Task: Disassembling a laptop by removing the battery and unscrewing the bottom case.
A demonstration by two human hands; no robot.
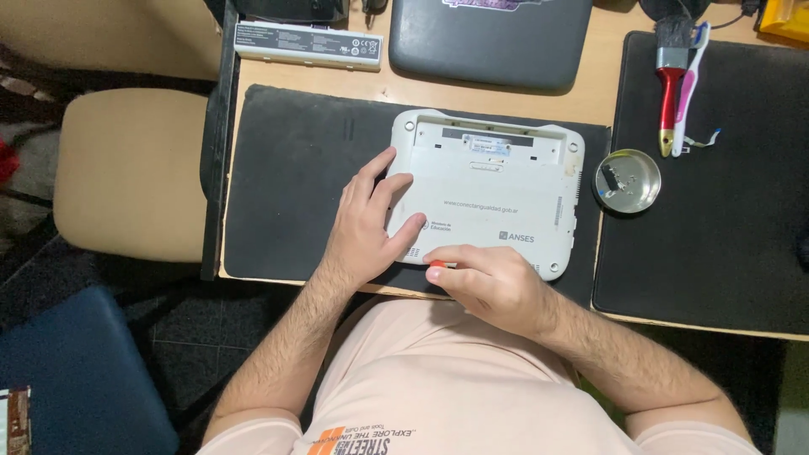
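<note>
Right hand [493, 282] hides its orange tool [435, 264] (mostly).

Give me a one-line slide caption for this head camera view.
Left hand steadies an upturned white netbook on a black mat while the right hand works a small red-tipped tool at its front edge.

Small rectangular label, pale grey with dark print [491, 147], sitting in recessed bay near far edge of white plastic netbook underside [506, 206], itself lying on black mat at middle of wooden desk [602, 97].

Long white sticker with black print and symbols [308, 42] running along top of light grey oblong battery pack [253, 52], lying at desk's far left corner.

Purple and white decal [480, 4] showing on dark grey laptop lid [489, 46] at desk's far edge, mostly cut off by picture border.
</note>
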